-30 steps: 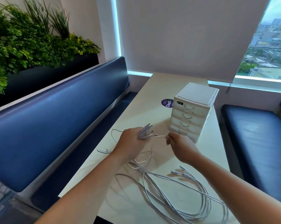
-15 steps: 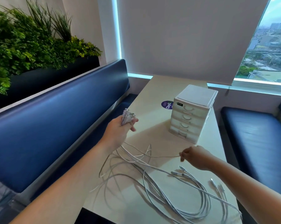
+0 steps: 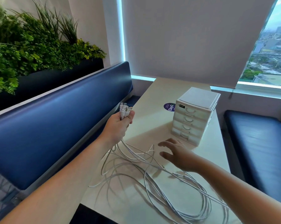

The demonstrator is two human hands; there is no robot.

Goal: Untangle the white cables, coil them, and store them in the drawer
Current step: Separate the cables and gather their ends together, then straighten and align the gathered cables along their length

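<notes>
White cable ends clamped in left hand; right hand spread, empty. Best: draw one strand out slowly.

free: bare table beside drawer unit | obstacle: cables sprawled nearside

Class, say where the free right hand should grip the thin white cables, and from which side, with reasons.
Probably just under the left hand, which grips the plug ends. There the thin white cables run bunched and lifted off the cream table, so the open right hand can close round them from the right; lower down they spread into flat loops.
</notes>
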